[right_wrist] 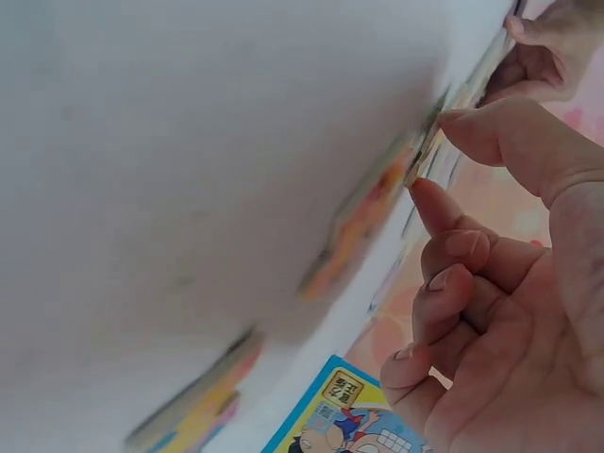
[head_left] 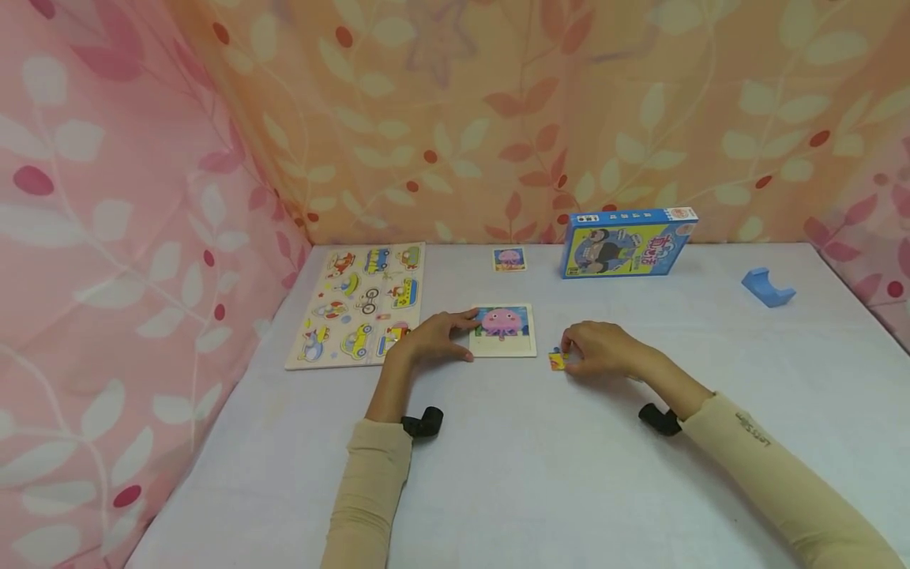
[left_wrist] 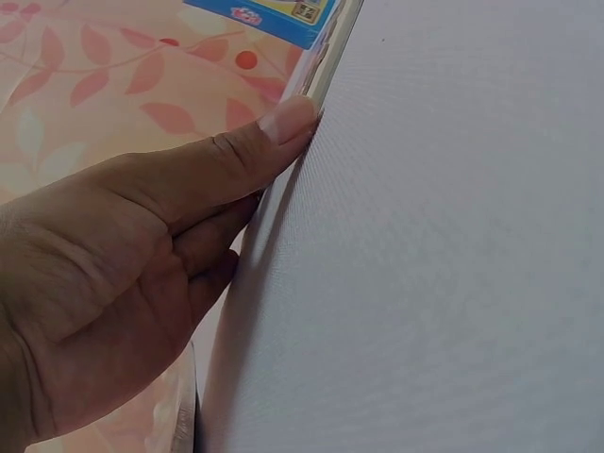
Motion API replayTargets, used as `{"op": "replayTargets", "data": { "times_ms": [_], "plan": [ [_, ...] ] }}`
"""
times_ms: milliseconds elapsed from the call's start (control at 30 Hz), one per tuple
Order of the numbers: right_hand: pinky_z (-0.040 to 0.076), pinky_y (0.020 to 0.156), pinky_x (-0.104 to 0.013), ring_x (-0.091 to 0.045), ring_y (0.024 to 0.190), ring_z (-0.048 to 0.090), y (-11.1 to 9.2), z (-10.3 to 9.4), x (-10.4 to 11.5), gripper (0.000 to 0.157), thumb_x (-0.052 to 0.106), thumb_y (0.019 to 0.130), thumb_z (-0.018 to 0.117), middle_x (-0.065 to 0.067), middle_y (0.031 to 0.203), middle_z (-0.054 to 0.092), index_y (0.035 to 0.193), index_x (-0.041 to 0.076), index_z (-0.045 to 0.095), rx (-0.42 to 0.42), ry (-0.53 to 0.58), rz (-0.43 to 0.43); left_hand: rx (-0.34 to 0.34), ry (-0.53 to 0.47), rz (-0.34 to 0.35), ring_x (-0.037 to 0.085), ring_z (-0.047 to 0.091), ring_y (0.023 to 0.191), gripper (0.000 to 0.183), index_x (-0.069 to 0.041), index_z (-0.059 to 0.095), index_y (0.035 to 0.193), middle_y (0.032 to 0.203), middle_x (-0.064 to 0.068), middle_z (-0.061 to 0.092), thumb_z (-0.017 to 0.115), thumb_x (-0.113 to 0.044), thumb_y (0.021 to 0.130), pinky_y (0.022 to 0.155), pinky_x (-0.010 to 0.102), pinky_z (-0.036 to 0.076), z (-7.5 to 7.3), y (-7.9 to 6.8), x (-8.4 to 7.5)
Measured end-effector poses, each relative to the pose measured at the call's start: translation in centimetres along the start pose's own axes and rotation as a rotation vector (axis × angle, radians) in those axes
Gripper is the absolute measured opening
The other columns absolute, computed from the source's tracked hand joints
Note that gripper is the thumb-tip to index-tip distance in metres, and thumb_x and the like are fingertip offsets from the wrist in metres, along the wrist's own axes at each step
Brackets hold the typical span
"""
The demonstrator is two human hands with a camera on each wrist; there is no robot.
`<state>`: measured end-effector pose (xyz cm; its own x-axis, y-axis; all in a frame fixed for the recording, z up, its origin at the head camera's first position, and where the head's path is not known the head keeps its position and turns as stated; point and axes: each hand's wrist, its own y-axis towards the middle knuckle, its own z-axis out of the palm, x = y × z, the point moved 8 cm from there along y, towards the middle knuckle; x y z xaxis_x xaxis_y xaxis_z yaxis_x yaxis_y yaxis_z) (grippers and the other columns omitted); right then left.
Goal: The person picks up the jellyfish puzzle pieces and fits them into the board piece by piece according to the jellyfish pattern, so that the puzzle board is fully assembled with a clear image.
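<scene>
My left hand (head_left: 439,335) holds the left side of a white-framed jellyfish puzzle board (head_left: 498,348), its thumb at the near corner. Pink jellyfish pieces fill the board's upper part, and its lower strip is bare pale wood. In the left wrist view the thumb presses the board's edge (left_wrist: 330,58). To the right of the board, my right hand (head_left: 604,348) pinches a small yellow puzzle piece (head_left: 557,361) with some blue between thumb and index finger. In the right wrist view, loose puzzle pieces (right_wrist: 363,222) lie on the white cloth beside that hand.
A large wooden board with vehicle pictures (head_left: 362,304) lies at the left. Behind the puzzle are a small jellyfish picture card (head_left: 509,259) and an upright blue puzzle box (head_left: 626,243). A blue curved block (head_left: 768,288) sits far right. Patterned curtains (head_left: 498,118) enclose the table.
</scene>
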<state>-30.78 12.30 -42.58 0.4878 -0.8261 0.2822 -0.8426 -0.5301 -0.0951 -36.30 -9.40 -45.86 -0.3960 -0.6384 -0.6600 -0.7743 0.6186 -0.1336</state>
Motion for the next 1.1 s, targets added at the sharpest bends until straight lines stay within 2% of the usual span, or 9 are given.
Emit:
{"op": "replayTargets", "data": {
  "times_ms": [167,367,600,833,1100],
  "plan": [
    [0.036,0.061,-0.026,-0.014,0.072,0.045,0.8,-0.6,0.9,0.024,0.026,0.076,0.068,0.000,0.077,0.054,0.093,0.010,0.064,-0.016,0.021,-0.010,-0.003,0.014,0.007,0.013,0.021,0.140,0.067,-0.019,0.050,0.133,0.148,-0.015,0.030,0.077,-0.027,0.072,0.114,0.036,0.021,0.0,0.0,0.0],
    [0.034,0.058,-0.025,-0.014,0.071,0.044,2.3,-0.4,2.6,0.022,0.022,0.077,0.066,-0.003,0.076,0.053,0.093,0.008,0.064,-0.017,0.061,-0.045,-0.013,0.029,0.002,0.014,0.023,0.140,0.067,-0.018,0.051,0.132,0.147,-0.013,0.033,0.078,-0.028,0.072,0.113,0.036,0.023,-0.3,-0.3,0.0],
    [0.048,0.065,-0.031,-0.015,0.074,0.052,4.7,-0.8,5.0,0.020,0.019,0.077,0.063,-0.003,0.085,0.063,0.092,0.007,0.066,-0.081,0.046,-0.077,-0.022,0.037,0.020,0.015,0.025,0.139,0.065,-0.016,0.052,0.131,0.147,-0.010,0.035,0.077,-0.026,0.073,0.113,0.037,0.024,-0.7,-0.1,0.0],
    [0.050,0.066,-0.034,-0.017,0.075,0.056,7.4,0.1,5.9,0.019,0.020,0.077,0.066,-0.002,0.085,0.066,0.089,0.005,0.067,-0.091,0.070,-0.049,-0.019,0.043,0.033,0.015,0.025,0.139,0.063,-0.016,0.052,0.131,0.147,-0.009,0.034,0.077,-0.026,0.074,0.113,0.037,0.025,-0.8,0.1,-0.1],
    [0.050,0.070,-0.035,-0.017,0.078,0.058,8.4,1.1,6.9,0.019,0.018,0.077,0.067,-0.003,0.085,0.066,0.091,0.005,0.067,-0.070,0.098,-0.069,-0.018,0.042,0.025,0.015,0.026,0.139,0.063,-0.016,0.053,0.130,0.147,-0.008,0.036,0.077,-0.028,0.073,0.113,0.036,0.025,-0.7,0.1,0.3]
  ]
}}
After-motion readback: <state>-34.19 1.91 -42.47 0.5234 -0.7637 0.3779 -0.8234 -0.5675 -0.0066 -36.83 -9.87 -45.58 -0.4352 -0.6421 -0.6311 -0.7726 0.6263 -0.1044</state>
